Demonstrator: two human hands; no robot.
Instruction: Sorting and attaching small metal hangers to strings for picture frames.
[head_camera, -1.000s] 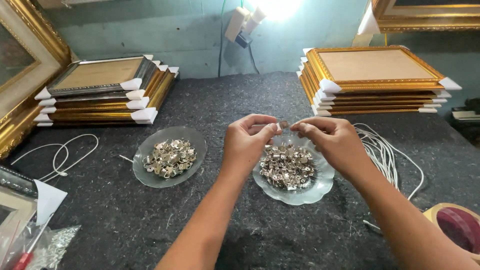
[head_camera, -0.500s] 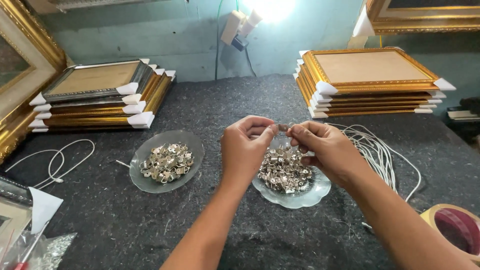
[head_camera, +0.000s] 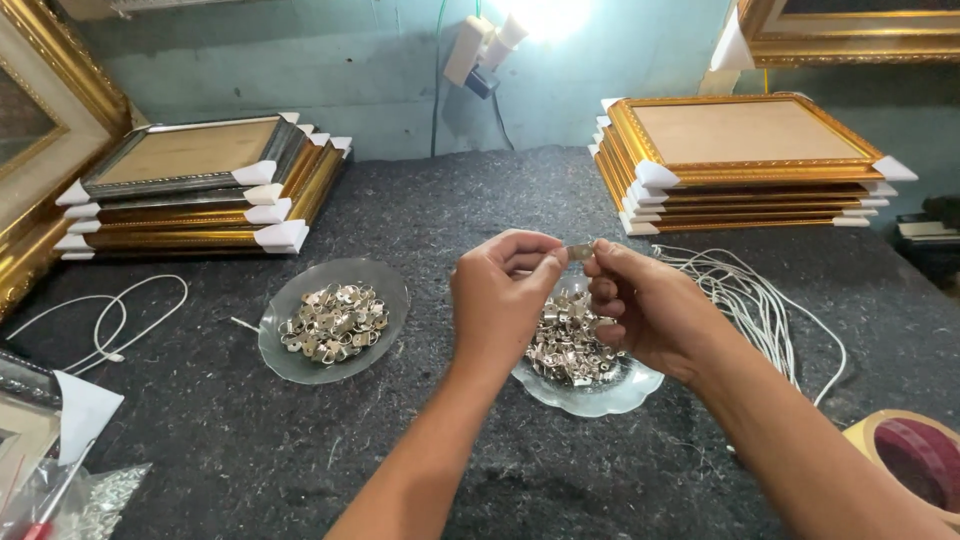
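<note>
— What are the two hands doing?

— The left hand (head_camera: 503, 300) and the right hand (head_camera: 645, 305) meet above the table (head_camera: 480, 200), fingertips pinched together on one small metal clip (head_camera: 580, 251). Both are closed narrowly on it, thumb against forefinger, the other fingers curled in.

— And where does that clip sit compared to the rest?

— Right between the two hands, at their fingertips, lifted clear of the glass dish (head_camera: 600, 395) just below them. That dish holds a heap of silver clips (head_camera: 565, 335), partly hidden behind the left hand's knuckles and the right palm.

— Anything else close by?

— Out past the left hand lies a second glass dish (head_camera: 290, 355) with its own pile of clips (head_camera: 333, 322), well apart from the fingers. Beyond the right hand runs a bundle of white cord (head_camera: 770, 310). Near the right forearm, at the table's edge, is a roll of tape (head_camera: 915, 460).

— Further off?

— A stack of gold frames (head_camera: 745, 165) with white corner guards stands far beyond the right hand, and another stack of frames (head_camera: 195, 190) far beyond the left. A loose loop of white cord (head_camera: 110, 320) lies out to the left of that hand.
</note>
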